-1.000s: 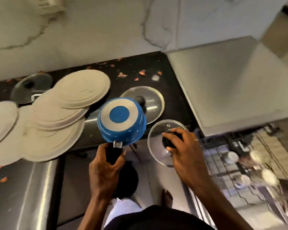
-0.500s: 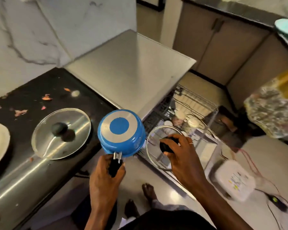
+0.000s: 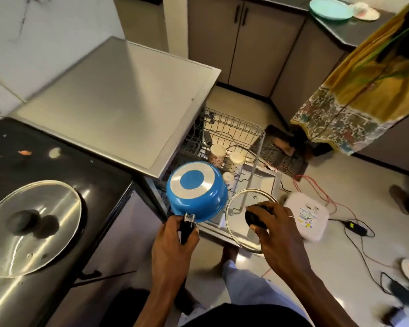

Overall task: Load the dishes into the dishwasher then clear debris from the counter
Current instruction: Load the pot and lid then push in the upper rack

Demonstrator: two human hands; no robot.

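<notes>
An upturned blue saucepan (image 3: 196, 190), handle gripped by the left hand (image 3: 172, 246), and a glass lid (image 3: 237, 223), knob clasped by the right hand (image 3: 276, 234), hang over the open dishwasher's rack (image 3: 234, 128), where cups (image 3: 216, 152) stand. A larger lid (image 3: 31, 227) and food scraps (image 3: 24, 152) lie on the counter (image 3: 57, 168) alongside; plates visible there a second earlier have left view.

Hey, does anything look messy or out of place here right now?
Orange scraps lie scattered on the black counter, and loose cables trail across the floor beside the open dishwasher rack.
</notes>
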